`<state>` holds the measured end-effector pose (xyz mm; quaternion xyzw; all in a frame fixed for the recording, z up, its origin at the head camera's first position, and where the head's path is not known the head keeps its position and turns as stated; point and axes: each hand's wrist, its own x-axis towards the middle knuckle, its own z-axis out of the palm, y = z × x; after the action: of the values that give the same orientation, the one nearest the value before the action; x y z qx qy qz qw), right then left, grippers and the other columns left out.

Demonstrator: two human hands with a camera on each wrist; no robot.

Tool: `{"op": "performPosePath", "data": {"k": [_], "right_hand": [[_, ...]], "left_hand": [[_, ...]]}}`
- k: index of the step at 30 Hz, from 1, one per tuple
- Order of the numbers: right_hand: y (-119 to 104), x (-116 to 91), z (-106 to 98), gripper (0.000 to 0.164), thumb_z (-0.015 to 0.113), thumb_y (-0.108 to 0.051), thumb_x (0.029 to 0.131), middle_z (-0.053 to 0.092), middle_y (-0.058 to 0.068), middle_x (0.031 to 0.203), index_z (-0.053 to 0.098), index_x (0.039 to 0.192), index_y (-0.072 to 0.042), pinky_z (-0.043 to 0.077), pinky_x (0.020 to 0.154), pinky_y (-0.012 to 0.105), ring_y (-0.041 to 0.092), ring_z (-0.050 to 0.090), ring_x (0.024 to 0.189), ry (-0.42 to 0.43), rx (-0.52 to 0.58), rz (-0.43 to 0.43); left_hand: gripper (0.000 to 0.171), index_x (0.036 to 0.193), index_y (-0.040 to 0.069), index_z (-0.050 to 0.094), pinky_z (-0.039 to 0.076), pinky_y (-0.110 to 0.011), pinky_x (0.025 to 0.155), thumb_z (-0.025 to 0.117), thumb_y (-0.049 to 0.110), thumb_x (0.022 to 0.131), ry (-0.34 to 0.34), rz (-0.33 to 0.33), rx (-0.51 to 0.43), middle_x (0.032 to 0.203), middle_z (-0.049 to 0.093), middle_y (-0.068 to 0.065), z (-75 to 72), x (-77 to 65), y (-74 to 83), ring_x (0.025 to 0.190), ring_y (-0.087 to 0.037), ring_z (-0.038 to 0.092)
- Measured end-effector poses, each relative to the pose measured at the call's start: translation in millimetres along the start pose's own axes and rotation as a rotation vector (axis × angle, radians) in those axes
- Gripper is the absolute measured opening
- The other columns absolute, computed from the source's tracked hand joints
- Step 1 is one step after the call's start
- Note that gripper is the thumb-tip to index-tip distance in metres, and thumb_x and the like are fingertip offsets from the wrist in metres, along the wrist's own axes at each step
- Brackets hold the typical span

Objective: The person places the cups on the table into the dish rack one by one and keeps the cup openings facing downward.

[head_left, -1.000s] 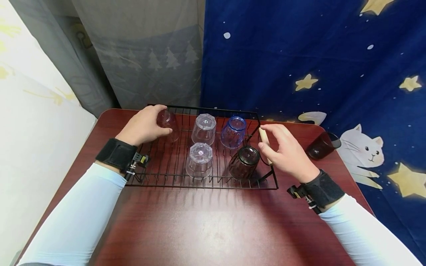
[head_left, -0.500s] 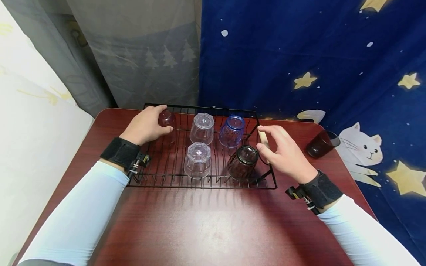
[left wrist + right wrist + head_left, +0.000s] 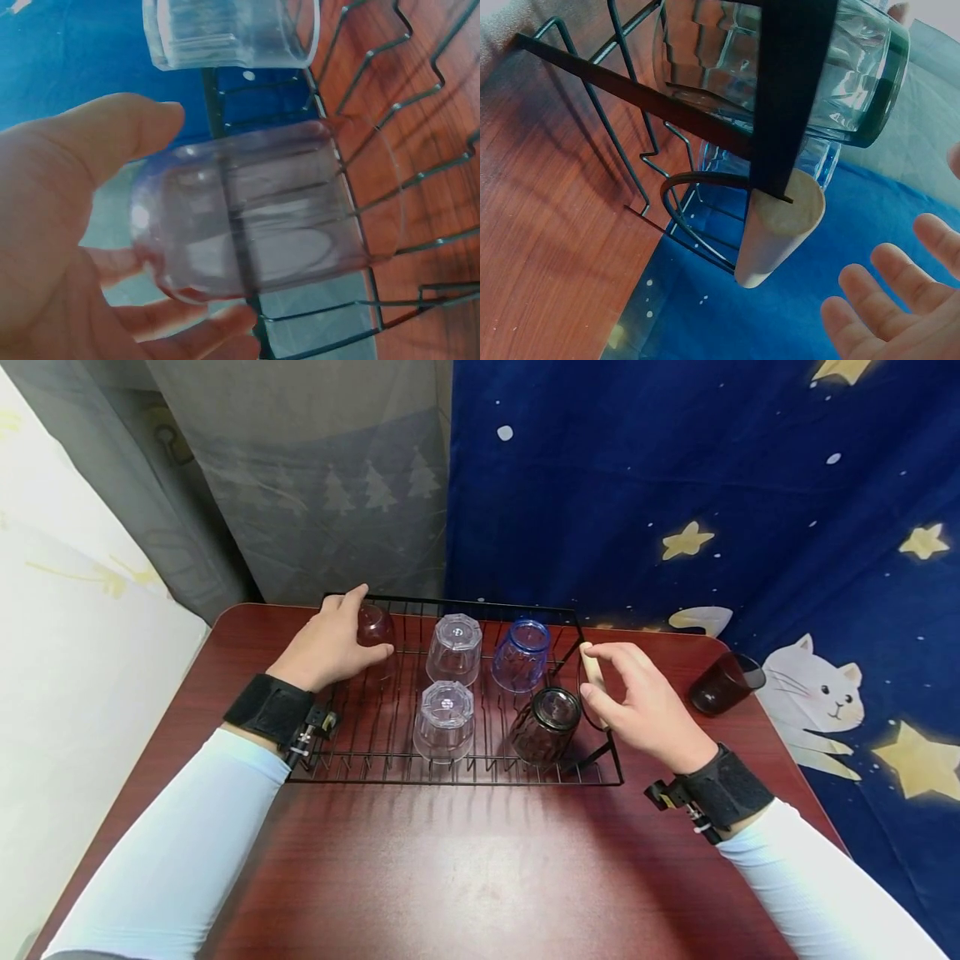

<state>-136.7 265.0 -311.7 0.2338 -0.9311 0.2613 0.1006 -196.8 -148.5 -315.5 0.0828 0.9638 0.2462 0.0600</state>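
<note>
Here the left hand [image 3: 327, 643] wraps its grip round the upturned reddish cup [image 3: 375, 628] at the wire rack's [image 3: 457, 774] back left corner; the right hand [image 3: 643, 706], fingers apart, hovers by the rack's wooden handle [image 3: 594, 670]. Seat the cup squarely between the prongs before letting go.

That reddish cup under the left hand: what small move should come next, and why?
Probably let go of it. The left hand grips the reddish cup, which already sits upside down in the wire rack beside the clear cup.
</note>
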Motion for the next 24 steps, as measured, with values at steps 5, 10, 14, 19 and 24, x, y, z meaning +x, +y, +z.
{"op": "performPosePath", "data": {"k": [5, 10, 14, 19, 24], "right_hand": [[-4.7, 4.6, -1.6, 0.047, 0.065, -0.026, 0.097, 0.054, 0.013, 0.137, 0.054, 0.139, -0.009, 0.040, 0.103, 0.054, 0.029, 0.048, 0.131, -0.015, -0.002, 0.027], [-12.8, 10.6, -3.4, 0.048, 0.066, -0.031, 0.097, 0.053, 0.011, 0.139, 0.054, 0.139, -0.011, 0.040, 0.105, 0.052, 0.027, 0.048, 0.131, -0.017, -0.008, 0.023], [-18.8, 16.0, -4.0, 0.047, 0.066, -0.029, 0.097, 0.054, 0.011, 0.139, 0.055, 0.139, -0.011, 0.040, 0.105, 0.052, 0.027, 0.048, 0.131, -0.011, 0.002, 0.009], [-20.5, 21.2, -2.4, 0.048, 0.066, -0.028, 0.097, 0.054, 0.011, 0.139, 0.055, 0.140, -0.010, 0.039, 0.106, 0.051, 0.027, 0.048, 0.130, -0.016, 0.017, 0.000], [-20.6, 28.4, 0.9, 0.049, 0.066, -0.031, 0.097, 0.053, 0.009, 0.141, 0.054, 0.141, -0.013, 0.038, 0.108, 0.050, 0.026, 0.048, 0.131, -0.033, 0.033, -0.004]], "left_hand": [[0.089, 0.161, 0.009, 0.016, 0.037, -0.064, 0.107, 0.063, 0.045, 0.094, 0.077, 0.045, -0.021, 0.158, 0.023, -0.029, -2.1, -7.5, 6.5, 0.141, -0.051, 0.031], [0.081, 0.158, 0.009, 0.029, 0.034, -0.061, 0.111, 0.063, 0.045, 0.094, 0.142, 0.115, -0.060, 0.157, 0.031, -0.022, -1.6, -17.2, 12.1, 0.143, -0.044, 0.032], [0.075, 0.154, 0.009, 0.037, 0.031, -0.061, 0.110, 0.063, 0.045, 0.094, 0.202, 0.186, -0.070, 0.155, 0.037, -0.019, 0.8, -26.9, 18.5, 0.143, -0.038, 0.035], [0.069, 0.152, 0.009, 0.041, 0.033, -0.056, 0.112, 0.063, 0.042, 0.095, 0.216, 0.280, -0.119, 0.154, 0.038, -0.017, 4.6, -38.5, 31.0, 0.143, -0.033, 0.036], [0.066, 0.152, 0.011, 0.040, 0.035, -0.050, 0.114, 0.062, 0.040, 0.097, 0.160, 0.319, -0.177, 0.154, 0.040, -0.011, 8.4, -48.5, 38.4, 0.144, -0.026, 0.036]]}}
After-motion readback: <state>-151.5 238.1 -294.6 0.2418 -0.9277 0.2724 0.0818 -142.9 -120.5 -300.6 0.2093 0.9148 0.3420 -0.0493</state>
